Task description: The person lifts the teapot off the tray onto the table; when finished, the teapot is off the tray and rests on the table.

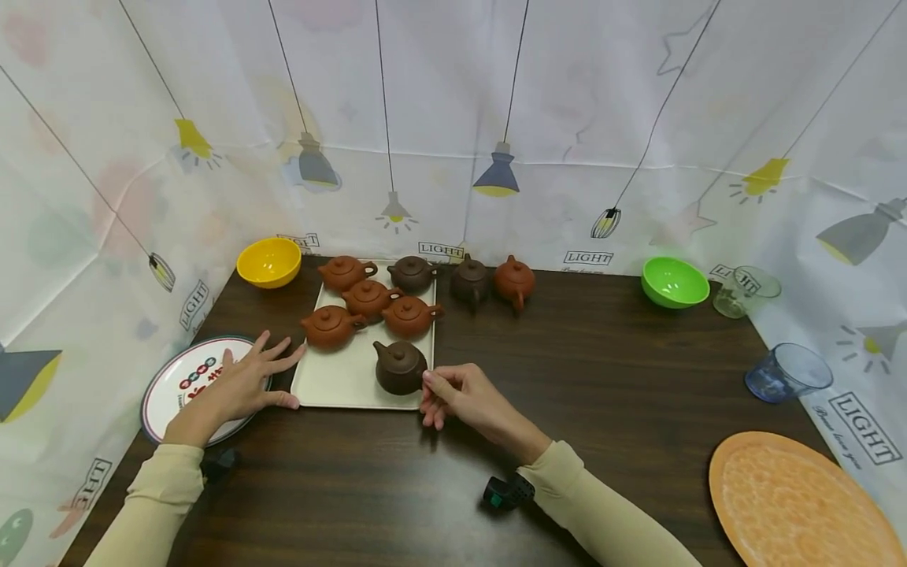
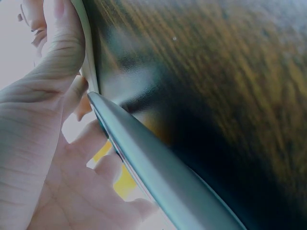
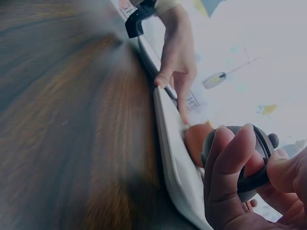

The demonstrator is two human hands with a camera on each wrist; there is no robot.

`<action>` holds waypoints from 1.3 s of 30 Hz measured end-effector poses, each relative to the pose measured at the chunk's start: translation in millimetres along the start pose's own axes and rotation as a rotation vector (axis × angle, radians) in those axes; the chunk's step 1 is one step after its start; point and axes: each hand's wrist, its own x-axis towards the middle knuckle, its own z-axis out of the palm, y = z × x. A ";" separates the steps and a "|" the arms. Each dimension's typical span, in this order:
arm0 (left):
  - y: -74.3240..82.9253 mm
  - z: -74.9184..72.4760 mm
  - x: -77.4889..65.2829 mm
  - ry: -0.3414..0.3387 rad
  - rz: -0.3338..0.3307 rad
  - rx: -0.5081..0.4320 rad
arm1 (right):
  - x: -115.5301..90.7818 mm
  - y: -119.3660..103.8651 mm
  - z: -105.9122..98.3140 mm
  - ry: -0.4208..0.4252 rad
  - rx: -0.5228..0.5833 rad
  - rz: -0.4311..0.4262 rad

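Observation:
My right hand [image 1: 464,398] pinches the handle of a dark brown teapot [image 1: 400,368] at the front right of a cream tray [image 1: 340,386]. In the right wrist view the fingers [image 3: 235,158] curl round that handle. Whether the teapot touches the tray cannot be told. My left hand [image 1: 244,382], fingers spread, touches the tray's left edge, above an oval plate [image 1: 159,402]. Several reddish-brown teapots [image 1: 329,329] stand on the tray, with another dark teapot [image 1: 412,274] at its back right.
Beyond the tray's right edge stand a dark teapot [image 1: 470,279] and a reddish one [image 1: 514,279]. A yellow bowl [image 1: 269,264] is back left. Rightward are a green bowl [image 1: 675,283], a clear glass [image 1: 744,293], a blue glass [image 1: 786,374] and an orange round mat [image 1: 801,496].

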 end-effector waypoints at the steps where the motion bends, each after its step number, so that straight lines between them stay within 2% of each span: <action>1: 1.9 -1.1 0.0 -0.012 -0.002 0.015 | -4.7 0.5 -2.7 0.007 -0.001 0.001; 5: 8.9 -4.5 -0.1 -0.046 -0.022 0.040 | -23.7 3.5 -14.3 0.036 0.004 -0.008; 11: 10.1 -4.9 -0.8 -0.042 -0.026 0.060 | -50.1 10.9 -36.0 0.086 0.001 -0.029; 18: 11.1 -6.1 0.2 -0.040 -0.018 0.055 | -84.9 25.1 -62.3 0.195 0.013 -0.002; 24: 9.9 -5.9 0.1 -0.044 -0.022 0.042 | -108.4 31.8 -82.8 0.298 -0.023 -0.013; 32: 9.2 -5.3 -0.9 -0.038 -0.019 0.055 | -122.6 29.5 -100.7 0.400 -0.064 -0.055; 39: 9.6 -5.7 -2.0 -0.032 -0.019 0.055 | -127.1 29.5 -113.9 0.470 -0.066 -0.066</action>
